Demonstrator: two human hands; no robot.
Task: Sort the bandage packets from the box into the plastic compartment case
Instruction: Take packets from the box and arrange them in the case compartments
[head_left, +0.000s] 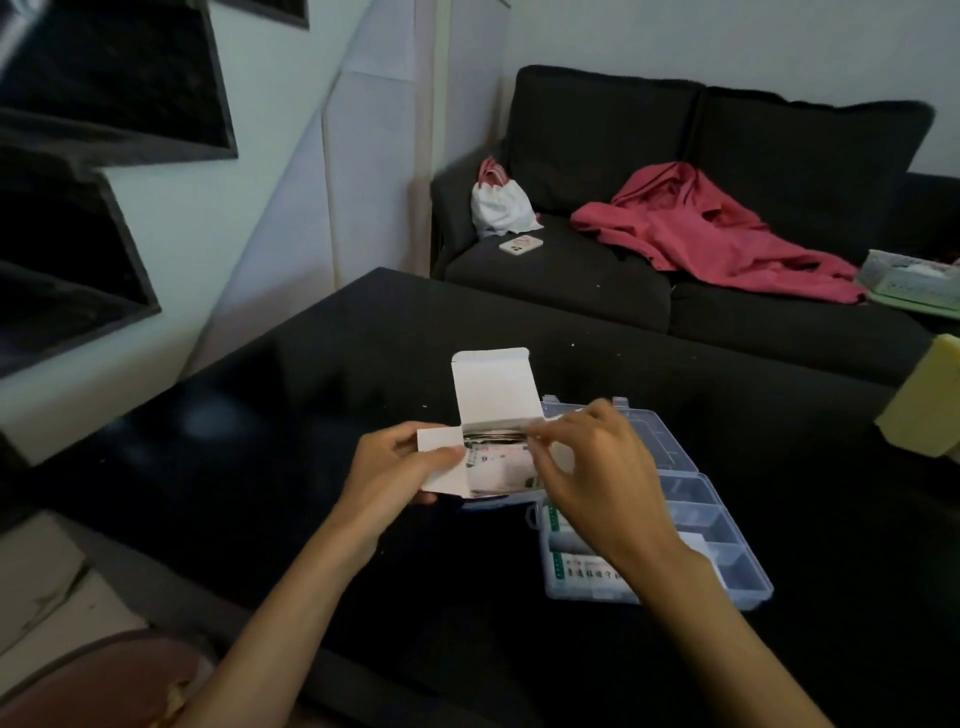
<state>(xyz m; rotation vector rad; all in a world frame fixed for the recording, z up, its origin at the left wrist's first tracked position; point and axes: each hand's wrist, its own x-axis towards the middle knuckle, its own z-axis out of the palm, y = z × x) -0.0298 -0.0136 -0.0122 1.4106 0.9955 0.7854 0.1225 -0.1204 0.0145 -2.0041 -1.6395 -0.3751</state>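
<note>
Left hand (395, 467) grip grasps the opened bandage box (493, 415); right hand (587, 467) grip pinches packets (498, 467) at its mouth. Draw them straight out toward the compartment case (727, 540).

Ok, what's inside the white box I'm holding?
The open white box shows a stack of bandage packets edge-on at its mouth. The left hand grips the box; the right hand covers its right end, so their number can't be told.

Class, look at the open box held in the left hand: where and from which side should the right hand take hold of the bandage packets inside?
Probably pinch the packets' exposed top edges, coming from above: the box has its flap folded back, and the left hand covers its left side.
</note>
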